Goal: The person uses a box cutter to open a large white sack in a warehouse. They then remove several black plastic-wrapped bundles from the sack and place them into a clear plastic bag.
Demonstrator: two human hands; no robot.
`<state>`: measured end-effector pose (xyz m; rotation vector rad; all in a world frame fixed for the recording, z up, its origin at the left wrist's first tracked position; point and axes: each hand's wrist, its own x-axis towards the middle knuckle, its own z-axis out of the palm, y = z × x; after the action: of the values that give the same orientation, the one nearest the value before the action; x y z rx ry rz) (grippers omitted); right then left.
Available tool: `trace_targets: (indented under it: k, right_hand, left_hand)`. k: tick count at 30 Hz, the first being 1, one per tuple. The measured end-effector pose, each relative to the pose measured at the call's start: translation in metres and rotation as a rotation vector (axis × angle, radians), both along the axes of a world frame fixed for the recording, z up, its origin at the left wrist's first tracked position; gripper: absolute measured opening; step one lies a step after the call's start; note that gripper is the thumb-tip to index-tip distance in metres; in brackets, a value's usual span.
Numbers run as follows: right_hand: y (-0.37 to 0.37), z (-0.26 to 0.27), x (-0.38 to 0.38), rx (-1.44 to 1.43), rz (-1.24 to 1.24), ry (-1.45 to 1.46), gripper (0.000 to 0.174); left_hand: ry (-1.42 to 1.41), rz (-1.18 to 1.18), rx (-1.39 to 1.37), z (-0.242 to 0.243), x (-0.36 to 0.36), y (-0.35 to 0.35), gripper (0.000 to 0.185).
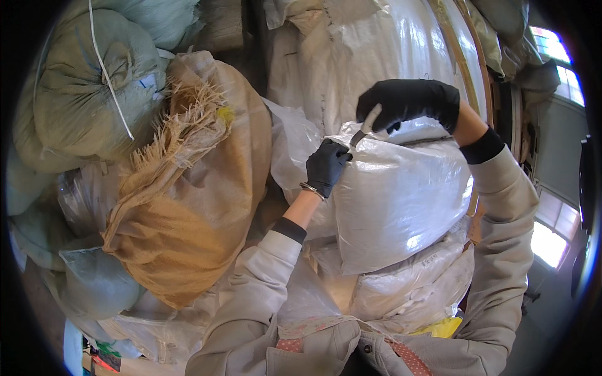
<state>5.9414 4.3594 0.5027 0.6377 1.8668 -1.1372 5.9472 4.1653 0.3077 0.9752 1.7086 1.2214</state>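
A shiny white plastic sack [400,202] lies before me with its upper left corner between my hands. My left hand [328,167], in a black glove, pinches that corner. In my right hand [407,105], also black-gloved, is a small knife [366,126] with a pale handle. Its dark short blade points down at the sack's corner, close to my left fingertips; whether it touches the plastic is hard to tell.
A tan woven sack [211,202] with a frayed edge is at the left, beside stuffed greenish sacks [94,94]. Large white wrapped bales [357,56] rise behind. Below the white sack lie more plastic bags [409,282]. Windows [550,230] show at the right.
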Motion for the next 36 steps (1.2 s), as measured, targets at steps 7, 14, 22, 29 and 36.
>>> trace_targets:
  k: [7, 14, 22, 29, 36]
  right_hand:
    - [-0.016, -0.052, -0.023, 0.284, -0.357, 0.398, 0.029]
    - [-0.011, -0.113, -0.021, -0.008, -0.850, 0.519, 0.030]
    - [-0.010, -0.148, -0.039, 0.014, -1.088, 0.253, 0.025]
    - [-0.007, -0.160, -0.021, 0.006, -1.198, 0.148, 0.026]
    - [-0.005, -0.170, -0.021, 0.071, -1.055, 0.212, 0.024]
  left_hand:
    - [-0.047, -0.021, -0.062, 0.000, 0.000, 0.000, 0.016]
    - [-0.038, 0.019, 0.001, -0.002, 0.003, 0.000, 0.015]
    - [-0.032, 0.017, -0.032, -0.004, 0.006, 0.004, 0.012]
    - [-0.010, 0.028, 0.049, -0.010, 0.007, 0.007, 0.007]
    - [-0.053, -0.005, 0.062, -0.011, 0.005, 0.008, 0.004]
